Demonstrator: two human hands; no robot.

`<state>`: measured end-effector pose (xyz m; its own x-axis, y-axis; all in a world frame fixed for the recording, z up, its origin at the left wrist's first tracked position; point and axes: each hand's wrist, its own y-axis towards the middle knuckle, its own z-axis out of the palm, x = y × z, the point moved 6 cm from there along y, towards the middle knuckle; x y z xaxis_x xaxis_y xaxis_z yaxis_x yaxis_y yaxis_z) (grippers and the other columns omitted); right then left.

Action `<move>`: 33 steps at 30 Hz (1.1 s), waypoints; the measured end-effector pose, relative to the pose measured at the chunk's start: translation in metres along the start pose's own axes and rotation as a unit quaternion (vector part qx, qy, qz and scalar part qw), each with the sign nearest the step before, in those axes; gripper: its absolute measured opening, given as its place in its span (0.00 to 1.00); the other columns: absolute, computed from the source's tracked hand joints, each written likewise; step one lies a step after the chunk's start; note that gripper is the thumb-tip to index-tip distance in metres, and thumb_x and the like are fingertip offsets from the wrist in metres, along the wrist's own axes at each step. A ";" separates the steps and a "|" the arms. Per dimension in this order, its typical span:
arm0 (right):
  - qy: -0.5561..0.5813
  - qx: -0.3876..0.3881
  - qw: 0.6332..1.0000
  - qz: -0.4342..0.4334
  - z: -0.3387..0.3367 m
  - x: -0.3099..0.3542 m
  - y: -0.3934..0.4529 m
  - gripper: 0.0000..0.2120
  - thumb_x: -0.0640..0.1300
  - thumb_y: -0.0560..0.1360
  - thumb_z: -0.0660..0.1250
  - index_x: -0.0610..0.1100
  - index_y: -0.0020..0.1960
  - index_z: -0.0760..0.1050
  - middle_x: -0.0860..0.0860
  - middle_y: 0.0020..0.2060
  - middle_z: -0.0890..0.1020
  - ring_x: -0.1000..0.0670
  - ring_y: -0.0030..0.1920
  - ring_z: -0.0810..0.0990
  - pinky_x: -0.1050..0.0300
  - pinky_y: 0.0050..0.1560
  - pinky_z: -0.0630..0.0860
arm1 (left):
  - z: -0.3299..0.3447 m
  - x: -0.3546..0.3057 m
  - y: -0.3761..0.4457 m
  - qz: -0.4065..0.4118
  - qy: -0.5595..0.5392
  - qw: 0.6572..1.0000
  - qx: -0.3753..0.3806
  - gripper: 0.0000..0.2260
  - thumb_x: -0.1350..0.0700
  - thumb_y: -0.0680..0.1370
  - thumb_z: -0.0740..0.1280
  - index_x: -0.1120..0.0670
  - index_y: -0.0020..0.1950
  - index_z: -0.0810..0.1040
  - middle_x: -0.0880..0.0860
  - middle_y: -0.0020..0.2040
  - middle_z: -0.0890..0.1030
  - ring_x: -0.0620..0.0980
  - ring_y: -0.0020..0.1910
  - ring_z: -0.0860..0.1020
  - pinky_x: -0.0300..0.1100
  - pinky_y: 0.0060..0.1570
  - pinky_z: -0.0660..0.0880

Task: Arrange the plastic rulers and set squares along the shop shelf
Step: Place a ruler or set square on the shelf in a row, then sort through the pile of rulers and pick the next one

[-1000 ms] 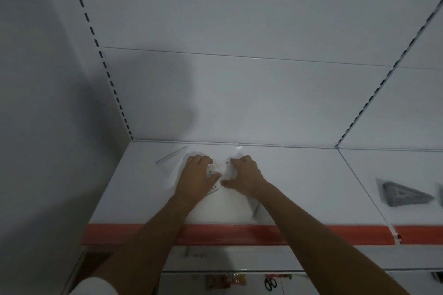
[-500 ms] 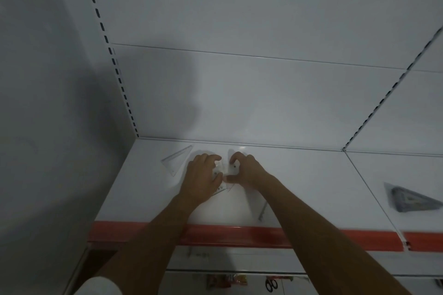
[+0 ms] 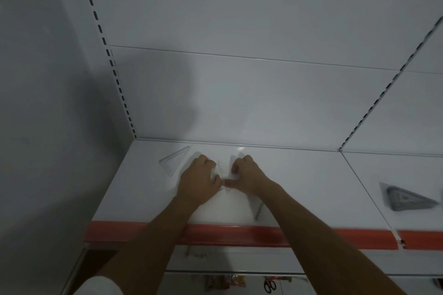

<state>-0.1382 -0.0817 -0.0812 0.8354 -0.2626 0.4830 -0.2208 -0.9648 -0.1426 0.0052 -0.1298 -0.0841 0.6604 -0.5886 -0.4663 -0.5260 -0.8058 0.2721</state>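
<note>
While both of your hands work at the middle of the shop shelf (image 3: 299, 175), note that the clear set square (image 3: 221, 176) lies directly between them, flat on the white surface. Your left hand (image 3: 200, 181) curls its fingers over the piece's left part; your right hand (image 3: 247, 176) pinches its right part, thumb tip pointing toward the left hand. Its long axis cannot be told, since the plastic is transparent and largely covered. Both hands are equally near. A second clear set square (image 3: 175, 159) rests just to the left, long edge running diagonally toward the back wall, so a leftward slide would likely meet it. A ruler-like strip (image 3: 259, 211) shows beside your right forearm. Well apart on the neighbouring shelf lies a dark packaged triangle (image 3: 407, 199). Scissors (image 3: 269, 286) hang below.
</note>
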 end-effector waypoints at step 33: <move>0.358 -0.147 0.921 0.045 -0.050 -0.050 -0.037 0.03 0.40 0.79 0.60 0.43 0.51 0.72 0.47 0.41 0.76 0.51 0.31 0.79 0.61 0.29 0.75 | -0.015 -0.014 -0.009 0.040 0.042 0.992 -0.113 0.13 0.48 0.77 0.55 0.54 0.40 0.71 0.48 0.35 0.73 0.48 0.33 0.71 0.43 0.31 0.70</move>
<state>-0.1973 -0.0329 -0.0569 0.2844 -0.1809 0.9415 -0.4874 -0.8729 -0.0204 0.0083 -0.1156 -0.0675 0.6684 -0.6476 -0.3659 -0.4512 -0.7441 0.4927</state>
